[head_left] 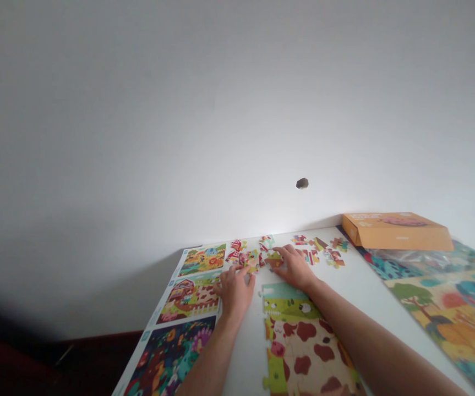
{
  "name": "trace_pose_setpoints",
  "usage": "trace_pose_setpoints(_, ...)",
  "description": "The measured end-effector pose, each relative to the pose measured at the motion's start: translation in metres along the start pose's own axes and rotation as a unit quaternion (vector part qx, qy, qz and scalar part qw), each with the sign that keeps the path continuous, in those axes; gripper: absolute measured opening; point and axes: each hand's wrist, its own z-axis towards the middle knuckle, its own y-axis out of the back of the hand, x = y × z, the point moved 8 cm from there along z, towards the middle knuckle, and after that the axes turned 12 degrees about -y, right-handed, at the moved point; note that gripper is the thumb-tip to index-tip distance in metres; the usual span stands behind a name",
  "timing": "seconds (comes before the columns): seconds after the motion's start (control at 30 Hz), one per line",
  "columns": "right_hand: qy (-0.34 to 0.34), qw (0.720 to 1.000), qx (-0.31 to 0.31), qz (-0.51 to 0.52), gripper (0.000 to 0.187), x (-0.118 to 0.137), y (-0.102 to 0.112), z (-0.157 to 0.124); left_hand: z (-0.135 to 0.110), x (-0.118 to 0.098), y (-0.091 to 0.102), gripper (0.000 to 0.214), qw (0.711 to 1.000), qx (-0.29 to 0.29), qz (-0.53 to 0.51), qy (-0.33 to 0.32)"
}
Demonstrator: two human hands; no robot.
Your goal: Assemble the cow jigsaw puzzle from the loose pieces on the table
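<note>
My left hand (234,289) lies on the white table (356,280), fingers curled onto loose jigsaw pieces (249,258) at its tips. My right hand (295,268) reaches further in, its fingers bent over a brown and orange piece (274,262) among the scattered pieces. Whether either hand actually pinches a piece is hard to tell. A partly joined puzzle showing a brown-spotted cow (303,346) lies just in front of my forearms.
A sheet of reference pictures (187,300) lies along the table's left edge. More loose pieces (323,250) sit near the back wall. An orange box (396,231) rests at the back right on a large colourful puzzle picture (447,297). A dark mark (302,183) is on the wall.
</note>
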Motion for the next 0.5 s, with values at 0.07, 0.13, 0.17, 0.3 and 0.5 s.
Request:
trace_pose_setpoints(0.07, 0.039, 0.997, 0.006, 0.067, 0.057, 0.008, 0.003, -0.004, 0.001, -0.001, 0.002, 0.029, 1.0, -0.017, -0.006, -0.013)
trace_pose_setpoints(0.13, 0.083, 0.988, 0.008, 0.128, 0.056, 0.017, 0.008, -0.008, 0.002, -0.005, 0.004, 0.035, 0.998, -0.039, -0.028, -0.041)
trace_pose_setpoints(0.17, 0.103, 0.983, 0.009, 0.153, 0.057, 0.022, 0.011, -0.011, 0.002, -0.008, 0.004, 0.039, 0.996, -0.048, -0.043, -0.061)
trace_pose_setpoints(0.3, 0.141, 0.968, 0.013, 0.209, 0.056, 0.032, 0.018, -0.016, 0.003, -0.018, 0.001, 0.048, 0.985, -0.055, -0.097, -0.129)
trace_pose_setpoints(0.5, 0.112, 0.96, 0.023, 0.257, 0.043, 0.03, 0.017, -0.012, 0.002, -0.023, 0.005, 0.045, 0.975, -0.07, -0.148, -0.151)
